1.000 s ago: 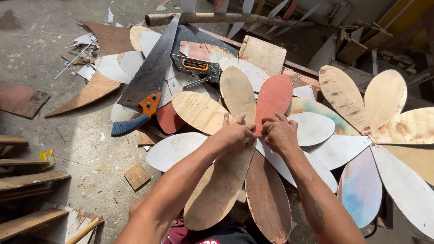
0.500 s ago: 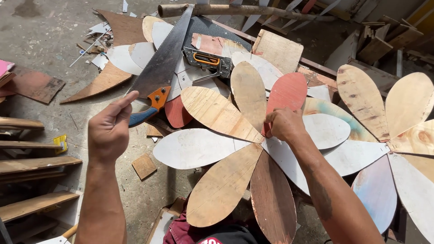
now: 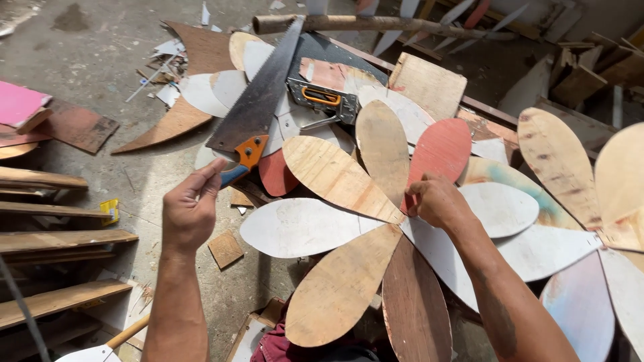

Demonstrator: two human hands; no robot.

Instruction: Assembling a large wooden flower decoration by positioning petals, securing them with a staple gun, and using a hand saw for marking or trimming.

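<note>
A flower shape of flat wooden petals is laid out on a concrete floor [image 3: 100,80], the petals fanning from a shared centre. The right hand [image 3: 437,201] is pressed down on that centre, its fingers curled over the inner tip of the red petal [image 3: 443,151], with the tips of the tan petal [image 3: 335,175] and the white petal [image 3: 302,226] meeting just to its left. The left hand [image 3: 190,211] is held above the floor to the left of the white petal; its fingers are loosely closed with the thumb raised, and nothing is seen pinched in it. Just beyond it, farther away, a handsaw [image 3: 258,100] with an orange and blue handle is seen lying over loose offcuts. Farther right, a grey tool case [image 3: 323,100] with an orange handle is seen. Wooden planks [image 3: 47,241] are stacked at the near left.
</note>
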